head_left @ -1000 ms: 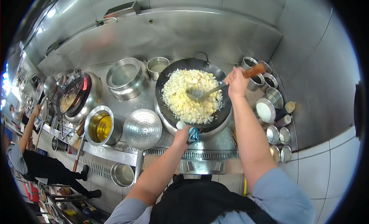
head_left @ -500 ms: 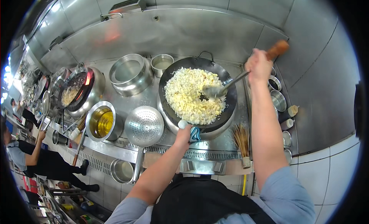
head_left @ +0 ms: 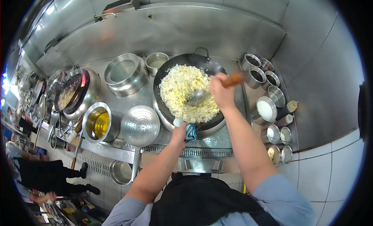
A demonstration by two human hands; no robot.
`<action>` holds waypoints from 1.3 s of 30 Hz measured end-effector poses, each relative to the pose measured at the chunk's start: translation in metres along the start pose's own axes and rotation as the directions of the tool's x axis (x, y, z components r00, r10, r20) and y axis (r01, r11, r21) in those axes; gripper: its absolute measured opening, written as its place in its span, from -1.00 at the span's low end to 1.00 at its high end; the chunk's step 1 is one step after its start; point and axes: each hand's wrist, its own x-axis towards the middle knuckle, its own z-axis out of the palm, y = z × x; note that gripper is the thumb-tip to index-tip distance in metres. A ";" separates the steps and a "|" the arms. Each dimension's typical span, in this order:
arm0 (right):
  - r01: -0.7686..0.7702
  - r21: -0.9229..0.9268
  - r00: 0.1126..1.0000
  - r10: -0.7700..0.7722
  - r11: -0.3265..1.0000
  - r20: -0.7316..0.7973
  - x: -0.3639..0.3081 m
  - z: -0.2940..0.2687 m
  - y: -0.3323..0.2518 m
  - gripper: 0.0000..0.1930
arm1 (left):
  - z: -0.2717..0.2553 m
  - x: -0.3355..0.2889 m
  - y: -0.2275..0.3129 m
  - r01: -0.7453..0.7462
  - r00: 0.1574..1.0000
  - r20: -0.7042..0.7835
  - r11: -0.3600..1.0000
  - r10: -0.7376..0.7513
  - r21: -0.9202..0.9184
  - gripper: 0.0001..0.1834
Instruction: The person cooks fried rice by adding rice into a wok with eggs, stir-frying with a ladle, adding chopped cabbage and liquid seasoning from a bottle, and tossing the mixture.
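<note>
A large black wok [head_left: 211, 65] stands on the burner in front of me, filled with rice mixed with yellow bits [head_left: 182, 80] that look like egg. My left hand [head_left: 179, 135] is closed at the wok's near edge, around a folded blue patterned cloth [head_left: 190, 132]; a rounded white end pokes out above the fist. Any wok handle under the cloth is hidden. My right hand [head_left: 222, 93] grips a ladle [head_left: 234, 79] by its wooden handle, over the wok's right side. The ladle's metal bowl, blurred by motion, is down in the rice.
Left of the wok lie a perforated strainer [head_left: 140, 126], a pot of yellow oil [head_left: 92, 129] and a wide metal pot [head_left: 123, 88]. Several seasoning containers [head_left: 265, 109] line the right side. A second wok [head_left: 70, 96] and a person in a black apron [head_left: 42, 175] are farther left.
My right hand has moved left and nearer, drawing the ladle's bowl toward the middle of the rice. The seasoning containers show more fully. My left hand keeps its hold.
</note>
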 end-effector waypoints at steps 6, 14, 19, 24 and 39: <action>-0.023 0.256 0.999 0.014 0.966 0.036 0.030 -0.039 -0.080 -0.67 | -0.011 0.007 -0.002 -0.040 0.999 -0.034 0.998 0.038 -0.055 -0.78; -0.143 0.376 0.979 0.186 0.916 -0.079 0.048 -0.056 -0.039 -0.67 | -0.014 0.014 0.000 0.088 0.996 0.007 0.995 -0.087 -0.049 -0.77; 0.114 0.193 0.817 0.018 0.975 -0.576 0.014 -0.041 -0.015 -0.66 | -0.014 0.009 -0.008 -0.005 0.998 0.066 0.998 0.010 -0.070 -0.72; -0.165 0.348 0.972 0.212 0.923 -0.102 0.062 -0.025 -0.041 -0.68 | -0.016 0.014 -0.005 0.050 0.999 0.012 0.999 -0.050 -0.016 -0.74; 0.096 0.153 0.780 0.021 0.984 -0.625 0.060 -0.054 -0.002 -0.72 | -0.009 0.000 0.002 -0.004 0.999 0.041 1.000 0.004 0.011 -0.72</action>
